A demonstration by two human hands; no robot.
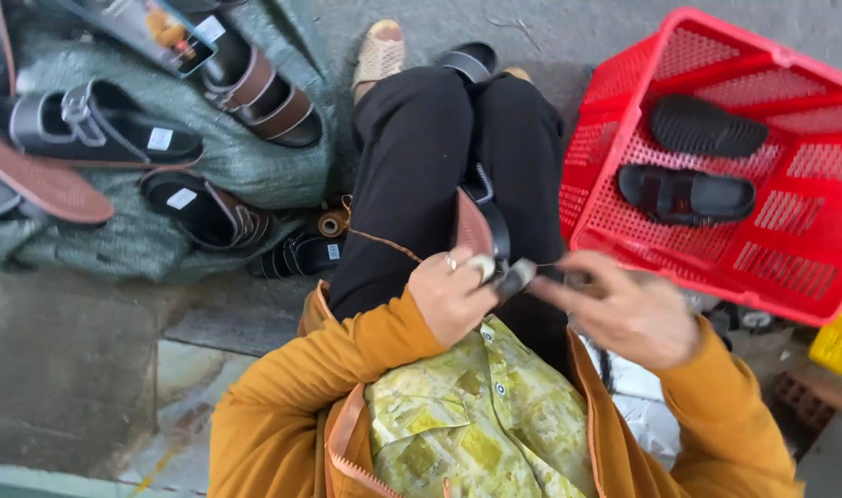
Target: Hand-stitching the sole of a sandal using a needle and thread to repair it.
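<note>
A black-strapped sandal with a brown sole (479, 219) stands on edge between my knees, over black trousers. My left hand (450, 297) grips its near end, a ring on one finger and a pale tip at the thumb. My right hand (635, 315), blurred, pinches a small dark tool (517, 277) against the same end of the sandal. A thin brown thread (384, 242) runs from a spool (331, 222) on the ground across my left thigh to my left hand.
A red plastic crate (808, 184) at the right holds two black sandals (686, 195). Left of my legs, several black and brown sandals (209, 212) lie on a green woven sack (255, 166). A yellow crate corner (840, 346) sits at far right.
</note>
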